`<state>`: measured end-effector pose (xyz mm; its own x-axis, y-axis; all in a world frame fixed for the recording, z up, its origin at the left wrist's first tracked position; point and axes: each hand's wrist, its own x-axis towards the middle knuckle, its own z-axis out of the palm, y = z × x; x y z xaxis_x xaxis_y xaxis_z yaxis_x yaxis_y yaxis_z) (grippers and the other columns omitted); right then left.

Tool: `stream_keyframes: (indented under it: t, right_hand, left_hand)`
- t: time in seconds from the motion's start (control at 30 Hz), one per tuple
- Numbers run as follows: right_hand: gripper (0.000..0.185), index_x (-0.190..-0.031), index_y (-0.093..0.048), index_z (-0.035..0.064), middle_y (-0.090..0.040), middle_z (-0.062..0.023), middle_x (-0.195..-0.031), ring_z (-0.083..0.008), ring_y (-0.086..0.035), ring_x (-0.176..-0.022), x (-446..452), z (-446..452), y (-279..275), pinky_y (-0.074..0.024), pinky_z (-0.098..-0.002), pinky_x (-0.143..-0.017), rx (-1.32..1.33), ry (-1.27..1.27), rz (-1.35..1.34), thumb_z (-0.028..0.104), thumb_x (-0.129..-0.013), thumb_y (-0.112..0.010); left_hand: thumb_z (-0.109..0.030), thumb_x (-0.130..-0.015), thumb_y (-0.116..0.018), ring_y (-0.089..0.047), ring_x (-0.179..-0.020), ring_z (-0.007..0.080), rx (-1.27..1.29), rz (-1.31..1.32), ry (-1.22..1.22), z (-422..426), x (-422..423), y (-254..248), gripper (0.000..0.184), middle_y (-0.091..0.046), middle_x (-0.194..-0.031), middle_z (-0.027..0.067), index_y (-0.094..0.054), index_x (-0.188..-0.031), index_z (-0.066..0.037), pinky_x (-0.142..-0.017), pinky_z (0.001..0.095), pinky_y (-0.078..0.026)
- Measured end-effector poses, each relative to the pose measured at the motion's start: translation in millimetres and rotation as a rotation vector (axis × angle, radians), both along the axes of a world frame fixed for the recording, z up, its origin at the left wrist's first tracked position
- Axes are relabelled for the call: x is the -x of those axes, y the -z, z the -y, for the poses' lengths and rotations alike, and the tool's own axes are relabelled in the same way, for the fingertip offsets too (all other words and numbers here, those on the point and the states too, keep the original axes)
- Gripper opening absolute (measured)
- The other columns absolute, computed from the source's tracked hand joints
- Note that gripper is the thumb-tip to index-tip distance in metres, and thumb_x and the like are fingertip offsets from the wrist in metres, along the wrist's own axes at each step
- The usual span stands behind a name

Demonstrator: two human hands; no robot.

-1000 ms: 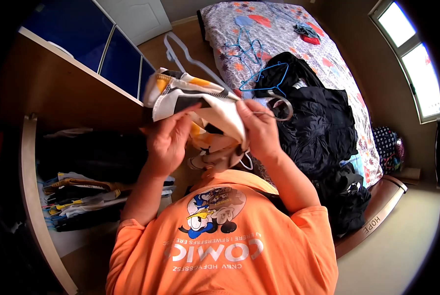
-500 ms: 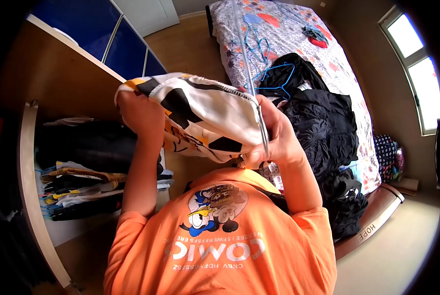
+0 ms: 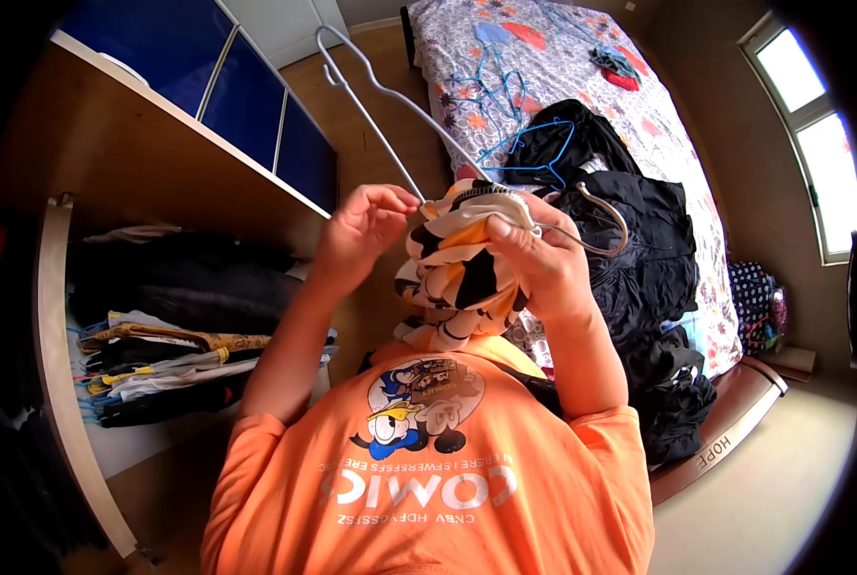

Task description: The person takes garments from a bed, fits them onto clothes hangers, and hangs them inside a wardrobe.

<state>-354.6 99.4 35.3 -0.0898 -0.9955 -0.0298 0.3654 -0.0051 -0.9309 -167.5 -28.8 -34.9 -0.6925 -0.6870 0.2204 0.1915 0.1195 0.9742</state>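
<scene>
In the head view, a patterned garment (image 3: 467, 254) in white, black and yellow-orange hangs bunched in front of my chest. Its upper part is gathered around a silver wire clothes hanger (image 3: 371, 72). One end of the hanger sticks out at the upper left, and its hook (image 3: 624, 235) points right. My right hand (image 3: 548, 264) is closed around the bunched cloth and the hanger near the hook, thumb on top. My left hand (image 3: 361, 235) is pinched at the garment's left edge, fingertips against the hanger wire; the exact contact is small.
A bed (image 3: 544, 34) with a floral sheet is at the right, bearing black clothes (image 3: 630, 249) and blue hangers (image 3: 544, 153). On the left stands an open wardrobe (image 3: 55, 335) holding hanging clothes (image 3: 179, 355), with blue doors (image 3: 160, 48) above. A window (image 3: 802, 125) is at far right.
The garment went from spread between both hands to bunched by my right hand. My left hand moved right and down, off the garment's far end. The hanger swung, its hook now pointing right.
</scene>
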Motion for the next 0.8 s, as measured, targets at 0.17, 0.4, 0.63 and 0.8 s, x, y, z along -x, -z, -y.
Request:
stream_keyframes:
  t: [0.17,0.4,0.63,0.8]
  right_hand:
    - [0.026,-0.102,-0.059,-0.001,-0.065,-0.0071,-0.087,-0.0118,-0.062,-0.074,-6,3,-5,-0.0492,-0.0238,-0.064,-0.006,0.06,0.252,0.021,-0.091,-0.053]
    - [0.024,-0.095,-0.06,0.0003,-0.064,-0.0061,-0.081,-0.0111,-0.061,-0.068,-7,6,-13,-0.0496,-0.0226,-0.061,-0.014,0.207,0.33,0.023,-0.091,-0.054]
    - [0.024,-0.091,-0.063,-0.0001,-0.058,0.0014,-0.069,-0.0012,-0.049,-0.058,11,17,16,-0.0383,-0.0168,-0.052,-0.031,0.245,-0.123,0.023,-0.09,-0.057]
    - [0.025,-0.085,-0.062,-0.0025,-0.051,0.0029,-0.061,-0.0022,-0.044,-0.057,19,29,39,-0.0355,-0.0188,-0.049,-0.002,0.375,-0.511,0.022,-0.09,-0.057]
  left_hand:
    - [-0.015,-0.079,-0.068,-0.049,-0.11,0.0199,0.298,0.092,0.125,-19,10,0,0.054,-0.044,-0.127,0.0084,-0.043,-0.126,-0.01,-0.094,0.0333,-0.039]
    - [-0.025,-0.086,-0.061,-0.054,-0.096,0.0161,0.32,0.124,0.007,-26,6,16,0.026,-0.055,-0.105,0.0038,-0.056,-0.105,-0.007,-0.087,0.029,-0.041]
    - [-0.032,-0.091,-0.055,-0.05,-0.079,0.0039,-0.457,-0.283,-0.048,-4,-15,-35,0.025,-0.058,-0.088,-0.001,-0.056,-0.096,-0.007,-0.072,0.0195,-0.041]
    - [-0.024,-0.086,-0.063,-0.053,-0.083,0.0057,-0.24,-0.081,0.03,-10,-18,-61,0.029,-0.057,-0.088,-0.001,-0.055,-0.107,-0.006,-0.071,0.0203,-0.043]
